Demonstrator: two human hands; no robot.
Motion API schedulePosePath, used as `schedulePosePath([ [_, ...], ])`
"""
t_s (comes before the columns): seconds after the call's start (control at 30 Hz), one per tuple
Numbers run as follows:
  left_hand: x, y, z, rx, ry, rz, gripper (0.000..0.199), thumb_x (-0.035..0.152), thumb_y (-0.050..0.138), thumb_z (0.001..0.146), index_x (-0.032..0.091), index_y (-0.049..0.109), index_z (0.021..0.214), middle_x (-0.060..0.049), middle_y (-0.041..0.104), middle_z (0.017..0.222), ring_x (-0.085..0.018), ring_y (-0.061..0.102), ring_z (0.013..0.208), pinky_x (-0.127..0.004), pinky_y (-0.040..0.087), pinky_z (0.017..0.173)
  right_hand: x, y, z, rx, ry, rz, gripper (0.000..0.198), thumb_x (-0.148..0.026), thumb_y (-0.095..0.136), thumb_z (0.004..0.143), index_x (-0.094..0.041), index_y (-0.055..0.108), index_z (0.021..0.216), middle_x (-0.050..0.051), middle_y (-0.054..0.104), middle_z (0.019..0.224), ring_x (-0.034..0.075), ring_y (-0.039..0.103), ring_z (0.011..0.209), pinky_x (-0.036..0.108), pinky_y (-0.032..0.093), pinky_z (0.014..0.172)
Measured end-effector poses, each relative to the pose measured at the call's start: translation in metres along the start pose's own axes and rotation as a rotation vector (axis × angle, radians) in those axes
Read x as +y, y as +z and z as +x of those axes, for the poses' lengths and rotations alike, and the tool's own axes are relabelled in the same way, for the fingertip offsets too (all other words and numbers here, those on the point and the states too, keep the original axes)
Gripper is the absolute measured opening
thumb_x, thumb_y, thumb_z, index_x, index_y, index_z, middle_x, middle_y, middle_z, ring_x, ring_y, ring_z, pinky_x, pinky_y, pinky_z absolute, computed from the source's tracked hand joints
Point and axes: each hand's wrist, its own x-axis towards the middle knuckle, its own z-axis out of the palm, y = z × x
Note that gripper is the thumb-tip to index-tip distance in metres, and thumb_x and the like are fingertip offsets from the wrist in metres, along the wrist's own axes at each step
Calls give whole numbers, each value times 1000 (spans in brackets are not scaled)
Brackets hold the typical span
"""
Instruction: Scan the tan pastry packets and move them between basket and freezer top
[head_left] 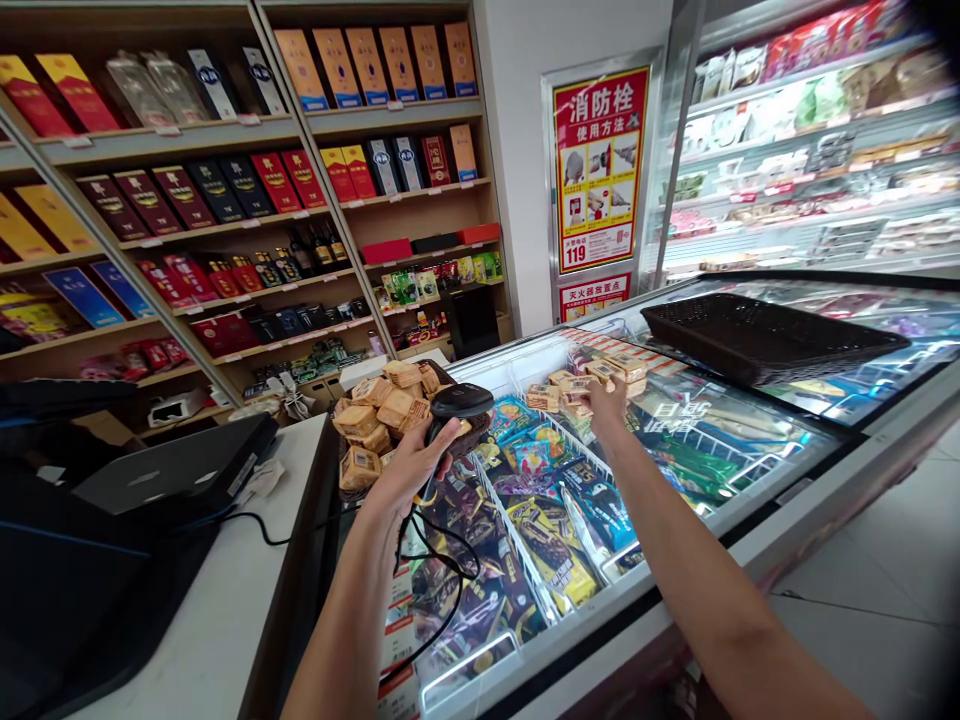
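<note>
My left hand [427,455] is wrapped around the handle of a black barcode scanner [463,400], its cable hanging in loops below. Just behind the scanner, a dark basket holds a heap of small tan packages [360,420] with printed labels. My right hand [608,405] reaches to the far side of the freezer, fingers closed on a small tan package [577,384]. Similar tan packages [626,370] sit around it in stacked rows on the freezer's glass top. The exact grip of the right fingertips is partly hidden by the hand.
Beneath the glass, the chest freezer [675,640] holds colourful ice cream packs in wire dividers. A black tray [772,335] rests on the glass at right. At left stands a white counter [262,570] with a dark device [180,480]. Shelves of boxed goods [232,185] line the back wall.
</note>
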Motion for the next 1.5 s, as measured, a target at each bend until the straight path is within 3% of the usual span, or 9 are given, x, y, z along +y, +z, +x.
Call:
schedulePosePath([
  [0.17,0,-1,1,-9,-13,26,50,67,66,79,20,56,89,6,47,63,-7,40,48,-21,30,48,-14,6,-1,7,283,235,31,-33,59,70,-25,58,100,-4,58,82,12,61,72,27,57,66],
  [0.33,0,0,1,-26,17,20,48,66,64,81,20,55,89,6,45,66,-6,38,48,-20,28,48,-21,8,-4,43,275,145,17,-30,56,75,-23,53,90,-1,57,88,14,61,83,32,57,77],
  [0.5,-2,-2,1,-25,2,32,49,68,64,81,20,55,89,6,45,66,-7,40,49,-21,30,48,-25,-1,-17,105,174,-119,21,-32,66,69,-20,59,84,14,50,121,34,46,119,52,39,102],
  [0.63,-3,-3,1,-13,-14,43,49,68,62,82,20,54,89,7,43,61,-8,40,50,-20,29,48,-23,-4,-20,67,40,-304,42,-37,76,60,-20,61,95,17,47,130,40,34,128,54,28,107],
  [0.73,-3,-3,2,-19,-5,51,50,68,61,83,20,54,92,6,46,63,-7,39,49,-21,28,48,-12,-3,-13,-33,-91,-481,57,-45,75,62,-19,58,110,15,57,119,38,40,123,55,31,105],
  [0.97,-4,-4,2,-54,38,84,48,67,60,84,19,55,90,5,49,63,-7,40,48,-22,28,49,14,2,0,-120,-322,-459,46,-36,66,67,-19,54,108,13,61,110,31,51,109,47,42,98],
  [1.23,3,-8,-3,-4,15,34,47,66,65,80,20,52,83,7,43,66,-6,39,47,-20,28,46,23,7,7,-69,-349,-431,35,-31,57,75,-20,49,107,14,51,114,29,52,105,47,47,91],
  [1.37,7,-27,-7,74,11,46,49,68,65,79,21,49,81,8,41,60,-8,42,48,-20,31,46,24,6,2,-105,-414,-463,22,-30,52,79,-24,51,100,9,49,109,28,50,106,49,46,93],
  [1.5,8,-70,-21,241,-52,191,51,70,63,78,21,51,81,7,45,54,-10,43,48,-21,33,46,6,18,-30,-168,-550,-522,28,-30,52,83,-20,56,108,14,50,115,32,47,116,52,40,102],
])
